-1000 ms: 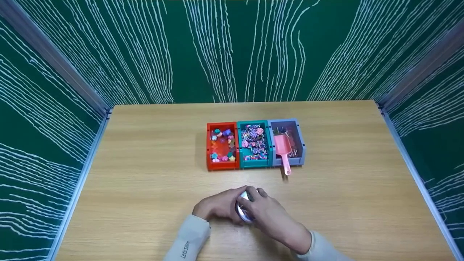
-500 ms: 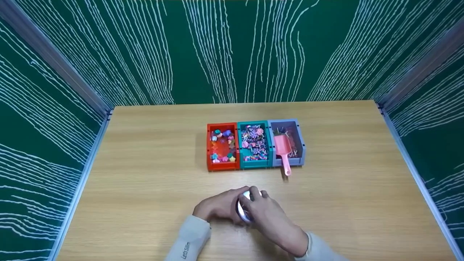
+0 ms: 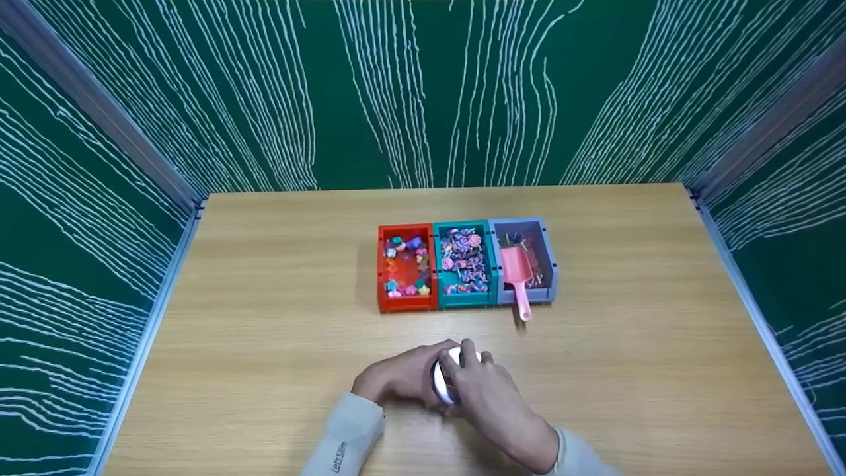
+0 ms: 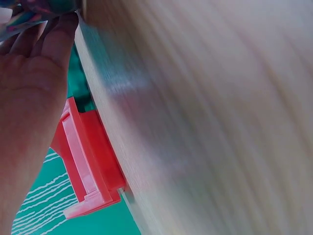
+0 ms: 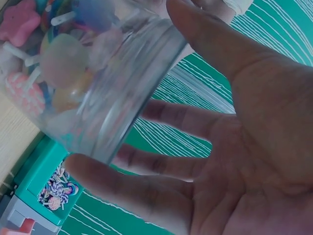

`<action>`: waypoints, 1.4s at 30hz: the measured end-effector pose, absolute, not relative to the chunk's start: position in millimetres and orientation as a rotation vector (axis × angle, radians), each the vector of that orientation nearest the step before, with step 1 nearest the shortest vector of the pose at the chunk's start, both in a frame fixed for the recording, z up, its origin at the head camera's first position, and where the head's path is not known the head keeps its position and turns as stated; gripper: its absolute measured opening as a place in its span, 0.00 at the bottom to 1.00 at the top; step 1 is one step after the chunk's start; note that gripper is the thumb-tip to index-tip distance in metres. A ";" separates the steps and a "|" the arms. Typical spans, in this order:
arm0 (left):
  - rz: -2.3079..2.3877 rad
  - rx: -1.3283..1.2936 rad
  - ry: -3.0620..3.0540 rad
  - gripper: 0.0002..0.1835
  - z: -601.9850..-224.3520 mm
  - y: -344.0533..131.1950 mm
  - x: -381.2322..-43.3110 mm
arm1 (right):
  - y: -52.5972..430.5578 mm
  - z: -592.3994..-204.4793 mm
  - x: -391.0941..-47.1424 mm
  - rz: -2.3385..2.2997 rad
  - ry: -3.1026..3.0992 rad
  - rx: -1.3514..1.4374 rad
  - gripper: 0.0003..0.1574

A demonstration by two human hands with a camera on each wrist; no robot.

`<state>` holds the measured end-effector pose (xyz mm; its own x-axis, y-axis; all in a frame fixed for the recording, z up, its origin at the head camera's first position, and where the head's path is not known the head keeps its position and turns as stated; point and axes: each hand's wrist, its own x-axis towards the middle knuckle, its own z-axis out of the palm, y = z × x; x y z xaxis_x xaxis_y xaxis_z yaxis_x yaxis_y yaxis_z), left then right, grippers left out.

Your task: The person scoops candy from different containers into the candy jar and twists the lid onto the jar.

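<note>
Between both hands, near the front of the table, is a clear jar [image 3: 441,382] with a shiny rim. The right wrist view shows the jar [image 5: 83,73] filled with small colourful lollipop and star charms. My left hand [image 3: 408,374] grips it from the left side; in the left wrist view that hand's fingers meet the jar [image 4: 51,6] at the top corner. From the right and above, my right hand [image 3: 492,400] holds the jar's top end, thumb on one side and fingers spread round the other. Much of the jar is hidden by the hands.
Behind the hands stand three joined bins: red [image 3: 407,304] with flower and star charms, teal [image 3: 464,299] with striped lollipop pieces, and lilac [image 3: 550,277] with small clear-looking pieces. A pink scoop [image 3: 517,266] lies in the lilac bin, its handle over the front edge.
My right hand has turned slightly on the jar's top, its fingers shifting a little to the right. The left hand has stayed nearly still, and the bins have not moved.
</note>
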<state>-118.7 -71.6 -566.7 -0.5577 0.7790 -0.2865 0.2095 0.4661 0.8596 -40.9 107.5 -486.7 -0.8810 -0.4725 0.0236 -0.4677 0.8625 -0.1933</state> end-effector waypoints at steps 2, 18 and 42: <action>1.066 0.820 2.021 0.52 -566.7 -71.7 -118.5 | 109.4 -488.0 -39.6 -0.304 3.018 -0.771 0.51; 1.060 0.751 1.999 0.56 -562.8 -74.3 -118.4 | 125.3 -475.0 -48.4 -0.414 2.778 -0.941 0.43; 1.076 0.726 1.980 0.53 -566.1 -73.1 -118.5 | 116.4 -480.7 -51.9 -0.371 2.900 -0.999 0.36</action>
<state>-118.5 -73.1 -566.1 -0.5536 0.7576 -0.3459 0.1217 0.4845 0.8663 -51.9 116.4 -480.7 -0.7896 -0.6130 0.0291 -0.6006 0.7621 -0.2418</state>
